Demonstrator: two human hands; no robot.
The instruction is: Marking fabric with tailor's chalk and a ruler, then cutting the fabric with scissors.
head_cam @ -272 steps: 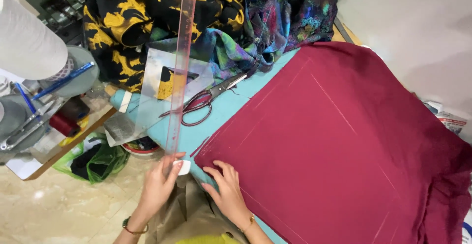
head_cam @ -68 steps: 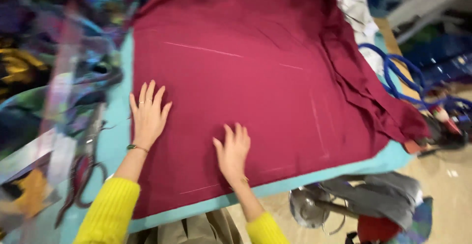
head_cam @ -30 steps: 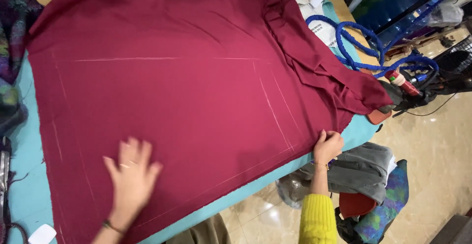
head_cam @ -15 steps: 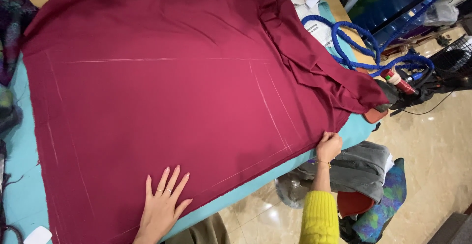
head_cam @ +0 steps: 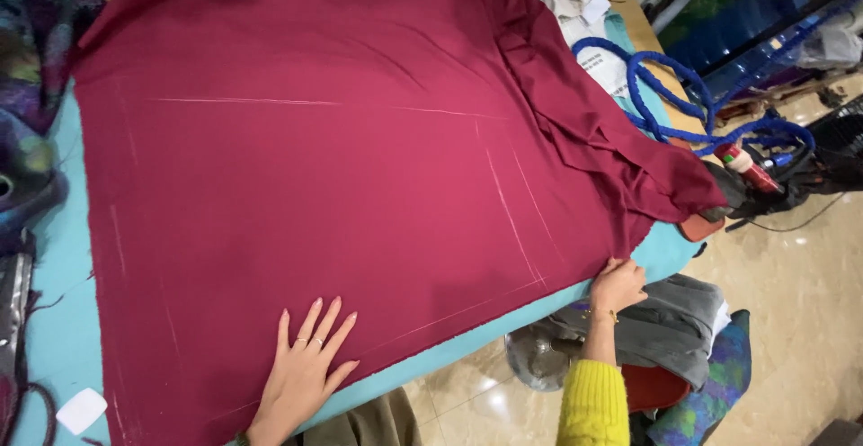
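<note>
A large maroon cloth point(head_cam: 360, 167) with pale chalk lines lies spread over a turquoise table point(head_cam: 54, 347). My left hand point(head_cam: 306, 365) rests flat on the cloth near its front edge, fingers apart, with rings on two fingers. My right hand point(head_cam: 618, 286), in a yellow sleeve, pinches the cloth's front right corner at the table edge. The cloth's right side is bunched in folds.
A blue cord point(head_cam: 665, 86) loops at the right edge by a red-capped bottle point(head_cam: 751, 169). Patterned dark fabric point(head_cam: 31, 113) is piled at the left. A white chalk piece point(head_cam: 81, 410) lies at the front left. Grey clothes point(head_cam: 656, 329) sit below the table.
The view swung from the ruler and scissors side to the cloth's right part. My right hand reached out to the front right corner. My left hand slid back toward the front edge.
</note>
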